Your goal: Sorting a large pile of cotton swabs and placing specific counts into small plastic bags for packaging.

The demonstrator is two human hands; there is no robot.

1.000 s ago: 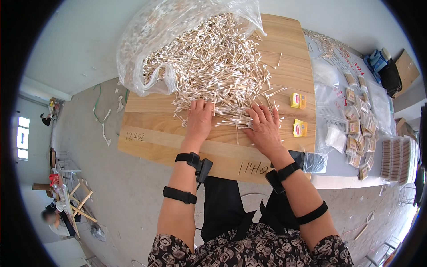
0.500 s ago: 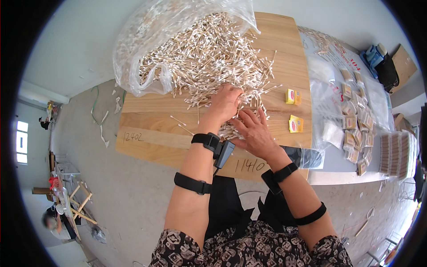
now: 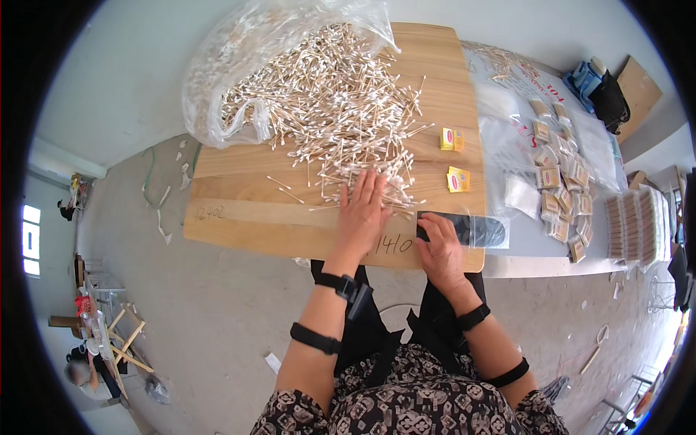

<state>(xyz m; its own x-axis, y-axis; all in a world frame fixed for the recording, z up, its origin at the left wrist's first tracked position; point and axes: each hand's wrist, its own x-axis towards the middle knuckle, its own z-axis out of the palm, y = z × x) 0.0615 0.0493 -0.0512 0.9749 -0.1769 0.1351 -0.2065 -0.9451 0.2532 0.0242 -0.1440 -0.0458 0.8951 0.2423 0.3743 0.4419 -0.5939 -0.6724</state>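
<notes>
A large heap of cotton swabs (image 3: 341,94), with pale wooden sticks and white tips, spills from a clear plastic bag (image 3: 206,94) over the wooden tabletop (image 3: 246,174). My left hand (image 3: 362,210) lies at the heap's near edge. Its fingers are stretched out over the swabs, and nothing shows in its grasp. Beside the table's front edge, my right hand (image 3: 442,250) is apart from the heap, fingers loosely bent. Its fingertips overlap the left end of a flat black piece (image 3: 471,229), partly under clear plastic. I see nothing held there.
Two small yellow-and-white card stacks (image 3: 451,139) lie right of the heap. A grey side table (image 3: 522,264) carries several small packed boxes (image 3: 551,177), clear bags (image 3: 522,196) and a stack of bundled swabs (image 3: 638,226). At far left, a person (image 3: 94,370) is near wooden frames (image 3: 129,330).
Both hands were together on the near swabs. My right hand has moved right and toward me, off the heap; my left has drawn nearer and flattened. The whole view has shifted slightly.
</notes>
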